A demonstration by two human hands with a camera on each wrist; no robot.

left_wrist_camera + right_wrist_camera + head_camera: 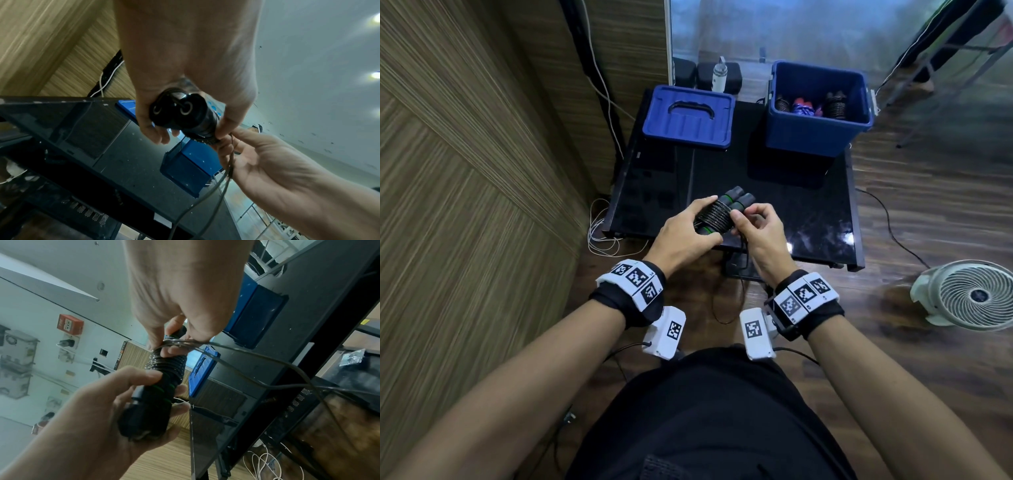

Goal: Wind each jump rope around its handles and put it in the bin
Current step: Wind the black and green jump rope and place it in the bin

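Note:
My left hand (690, 229) grips a pair of black jump rope handles with green rings (726, 210), held side by side above the near edge of the black table (808, 212). Black rope is coiled in several turns around the handles (166, 363). My right hand (755, 226) pinches the loose rope (242, 352) against the handles' far part. The rest of the rope hangs down in a loop below the table edge (726, 308). The open blue bin (818, 102) stands at the table's far right and holds several wound ropes (835, 106).
A blue lid with a handle (688, 116) lies at the table's far left. A white fan (972, 294) sits on the wooden floor to the right. White cables (602, 233) lie by the wood-panelled wall on the left.

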